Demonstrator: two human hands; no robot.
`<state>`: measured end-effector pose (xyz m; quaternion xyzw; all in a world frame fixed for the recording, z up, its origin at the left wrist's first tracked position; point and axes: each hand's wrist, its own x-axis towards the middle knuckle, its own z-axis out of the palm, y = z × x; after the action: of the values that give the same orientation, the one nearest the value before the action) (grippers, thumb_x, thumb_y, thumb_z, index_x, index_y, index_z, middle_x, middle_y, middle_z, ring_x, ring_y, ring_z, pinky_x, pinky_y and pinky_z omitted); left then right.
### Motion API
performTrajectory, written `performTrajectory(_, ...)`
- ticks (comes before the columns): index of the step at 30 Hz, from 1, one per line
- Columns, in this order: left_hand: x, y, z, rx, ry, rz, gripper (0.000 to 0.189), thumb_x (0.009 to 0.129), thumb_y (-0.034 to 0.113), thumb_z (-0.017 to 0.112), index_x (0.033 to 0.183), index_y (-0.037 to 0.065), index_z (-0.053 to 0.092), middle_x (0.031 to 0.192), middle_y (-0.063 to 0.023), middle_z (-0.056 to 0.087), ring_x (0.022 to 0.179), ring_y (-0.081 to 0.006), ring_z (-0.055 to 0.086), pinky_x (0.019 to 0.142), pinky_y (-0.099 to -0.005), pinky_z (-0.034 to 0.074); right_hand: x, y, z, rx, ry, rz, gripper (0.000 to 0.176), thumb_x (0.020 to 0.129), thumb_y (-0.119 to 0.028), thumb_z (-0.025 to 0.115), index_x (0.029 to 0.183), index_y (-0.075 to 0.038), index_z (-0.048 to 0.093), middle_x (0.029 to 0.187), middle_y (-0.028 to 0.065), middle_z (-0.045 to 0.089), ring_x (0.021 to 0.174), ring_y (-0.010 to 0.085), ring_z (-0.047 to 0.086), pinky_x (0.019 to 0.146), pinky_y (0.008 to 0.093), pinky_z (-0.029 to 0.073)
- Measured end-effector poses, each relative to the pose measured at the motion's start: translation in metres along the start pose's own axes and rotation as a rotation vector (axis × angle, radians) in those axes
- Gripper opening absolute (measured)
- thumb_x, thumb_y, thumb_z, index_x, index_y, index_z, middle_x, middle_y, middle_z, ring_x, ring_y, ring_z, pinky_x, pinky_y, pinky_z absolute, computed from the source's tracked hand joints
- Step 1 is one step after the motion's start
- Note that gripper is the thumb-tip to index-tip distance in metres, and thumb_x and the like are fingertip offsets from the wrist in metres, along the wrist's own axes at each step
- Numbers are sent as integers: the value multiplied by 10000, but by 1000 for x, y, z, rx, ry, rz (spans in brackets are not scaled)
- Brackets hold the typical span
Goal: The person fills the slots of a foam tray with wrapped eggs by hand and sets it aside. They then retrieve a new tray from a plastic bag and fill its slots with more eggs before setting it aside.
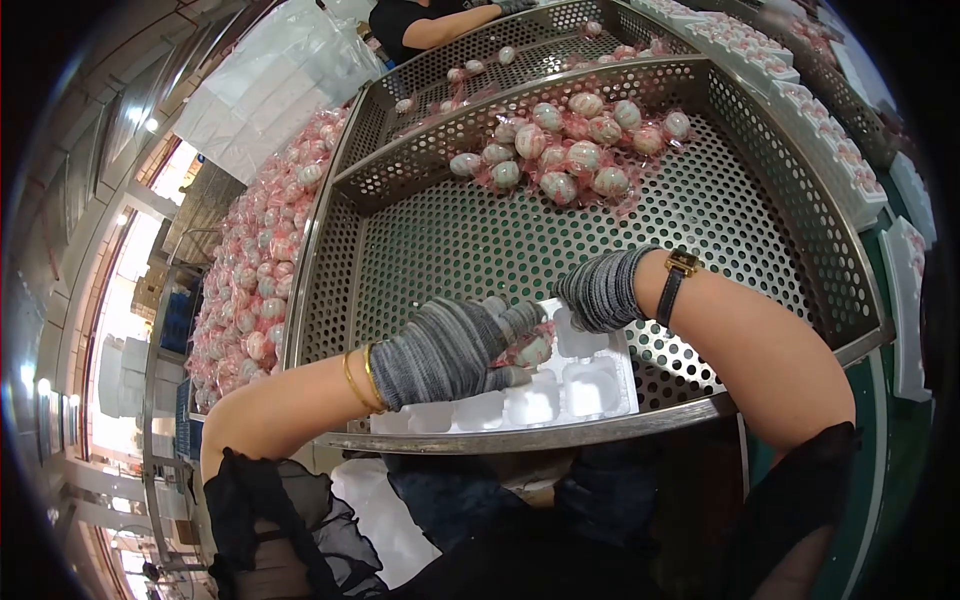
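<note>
My left hand (pixel 450 350), in a grey striped knit glove, is closed around an egg in clear wrapping with red print (pixel 530 348). It holds the egg low over a white moulded tray (pixel 632 385) with square pockets. The pockets that show along the near side have nothing in them; my left hand covers part of the tray. My right hand (pixel 602 290), gloved the same way, is at the tray's far right edge. Its fingers curl down over that edge, with the tips hidden.
The tray lies in a perforated metal bin (pixel 410 240). Farther back in it is a pile of wrapped eggs (pixel 560 150). More wrapped eggs (pixel 250 290) are heaped at left. Filled white trays (pixel 825 140) line the right side. Another person (pixel 430 30) is at the far end.
</note>
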<state>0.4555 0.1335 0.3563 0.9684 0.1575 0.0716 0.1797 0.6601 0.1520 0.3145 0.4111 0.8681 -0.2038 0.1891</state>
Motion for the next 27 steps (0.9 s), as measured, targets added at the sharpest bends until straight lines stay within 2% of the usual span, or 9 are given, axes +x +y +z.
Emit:
performTrajectory(5,12,5,-18,38,-161,24,312,829,185,613,1115,67,569,808,-150,630,665,-242,630,575,-310,504,-6,-2,-3,12,13,-41,238,787,-140,495,876,20,647,794,172,636,689,276,605,648,394,487)
performTrajectory(8,30,23,-39,-231,-527,-476,312,824,137,583,1129,73,567,729,-106,632,563,-179,610,510,-303,494,-3,-1,1,14,13,-35,241,785,-137,491,877,24,645,803,171,638,691,273,606,648,397,484)
performTrajectory(12,48,15,-27,-57,-680,-499,281,774,32,564,1046,77,622,643,-66,611,507,-132,572,467,-283,484,-2,-3,-1,28,-14,-14,244,770,-117,493,896,33,639,820,176,640,699,272,606,651,395,484)
performTrajectory(13,55,17,-20,-159,-744,-808,231,741,33,573,957,69,649,613,-91,600,505,-158,578,467,-296,483,-2,-4,-2,33,-21,-10,245,764,-110,495,900,36,638,825,179,640,701,272,606,652,396,484)
performTrajectory(16,41,-2,-1,127,-633,-170,178,734,76,584,900,62,644,601,-124,583,503,-197,585,456,-313,481,2,-2,0,45,10,-29,247,750,-96,500,902,36,642,834,184,640,704,274,606,656,397,484)
performTrajectory(17,45,16,1,89,-626,-429,139,740,125,585,852,57,632,600,-140,568,487,-231,569,438,-329,473,3,-1,2,52,29,-38,247,746,-92,501,901,35,645,836,185,639,704,275,606,658,397,484)
performTrajectory(20,24,-21,26,368,-136,146,110,757,106,568,830,43,619,586,-121,556,469,-206,555,423,-326,474,3,-4,-2,31,8,-41,244,746,-95,503,893,34,648,840,188,639,716,277,611,662,400,484)
performTrajectory(23,27,13,-1,-95,-392,-361,98,761,81,560,836,50,616,568,-104,540,464,-184,548,421,-315,471,2,-5,0,-17,35,-68,251,747,-107,500,892,35,648,837,189,639,716,283,614,664,398,485)
performTrajectory(27,34,-4,4,103,-543,-223,116,773,73,557,873,72,614,570,-80,541,481,-177,554,448,-312,476,2,-3,3,58,43,-40,247,730,-102,520,888,36,649,846,195,641,718,296,618,659,403,486)
